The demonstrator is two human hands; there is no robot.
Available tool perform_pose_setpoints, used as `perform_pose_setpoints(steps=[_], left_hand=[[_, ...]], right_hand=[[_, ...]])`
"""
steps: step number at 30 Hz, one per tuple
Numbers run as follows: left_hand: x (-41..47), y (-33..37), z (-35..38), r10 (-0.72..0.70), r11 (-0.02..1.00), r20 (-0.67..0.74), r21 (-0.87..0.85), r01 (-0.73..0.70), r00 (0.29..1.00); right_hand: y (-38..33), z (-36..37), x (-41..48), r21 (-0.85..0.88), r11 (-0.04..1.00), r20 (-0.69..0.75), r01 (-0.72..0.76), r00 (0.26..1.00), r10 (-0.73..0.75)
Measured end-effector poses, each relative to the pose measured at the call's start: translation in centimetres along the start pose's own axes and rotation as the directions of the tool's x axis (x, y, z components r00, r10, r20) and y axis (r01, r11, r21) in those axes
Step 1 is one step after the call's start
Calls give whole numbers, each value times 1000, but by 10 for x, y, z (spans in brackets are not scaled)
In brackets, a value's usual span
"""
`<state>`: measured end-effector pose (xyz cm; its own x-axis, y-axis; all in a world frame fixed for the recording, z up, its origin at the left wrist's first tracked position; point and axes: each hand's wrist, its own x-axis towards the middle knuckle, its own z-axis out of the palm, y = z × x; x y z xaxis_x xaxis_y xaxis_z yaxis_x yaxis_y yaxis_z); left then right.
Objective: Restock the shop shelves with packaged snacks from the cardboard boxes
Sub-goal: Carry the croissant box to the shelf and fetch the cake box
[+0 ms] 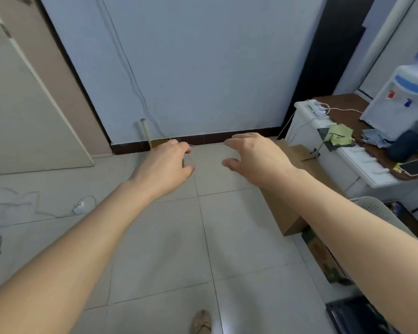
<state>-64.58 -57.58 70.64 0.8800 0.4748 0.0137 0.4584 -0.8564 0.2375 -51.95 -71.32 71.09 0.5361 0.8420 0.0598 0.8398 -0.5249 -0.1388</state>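
Facing pale wall, tiled floor, cardboard box

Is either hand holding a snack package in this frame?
No, the left hand and the right hand both hover empty, fingers loosely curled, above the tiled floor.

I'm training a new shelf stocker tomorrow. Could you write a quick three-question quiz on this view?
1. True or false: the left hand holds a snack packet.
2. Where is the cardboard box? A) on the floor at the right, beside the white cabinet; B) on a shop shelf; C) lifted in both hands.
3. Fill in: the right hand has its fingers spread and has a grip on ____.

Key: 1 false; 2 A; 3 nothing.
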Motion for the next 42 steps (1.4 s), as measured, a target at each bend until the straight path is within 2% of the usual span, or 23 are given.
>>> perform_pose_setpoints(steps=[9,15,20,25,30,36,42], left_hand=[[135,-74,-9,-158,985,-21,-67,156,987],[245,-102,4,-253,965,-13,-74,252,967],[336,-124,12,-349,934,26,-65,350,937],[407,-160,21,-427,898,59,-91,430,903],[476,-212,40,-443,885,81,-123,450,893],[570,-296,75,-429,879,151,-159,450,891],[659,-372,124,-450,836,231,-231,498,863]], right_hand=[[15,18,176,11,994,61,107,992,-107],[54,41,301,62,985,114,161,979,-167],[83,50,400,118,978,212,170,958,-192],[90,67,489,170,976,288,137,940,-182],[82,104,574,159,976,357,148,913,-196],[65,155,677,149,987,389,62,914,-116],[55,231,777,192,980,463,-44,885,-51]])
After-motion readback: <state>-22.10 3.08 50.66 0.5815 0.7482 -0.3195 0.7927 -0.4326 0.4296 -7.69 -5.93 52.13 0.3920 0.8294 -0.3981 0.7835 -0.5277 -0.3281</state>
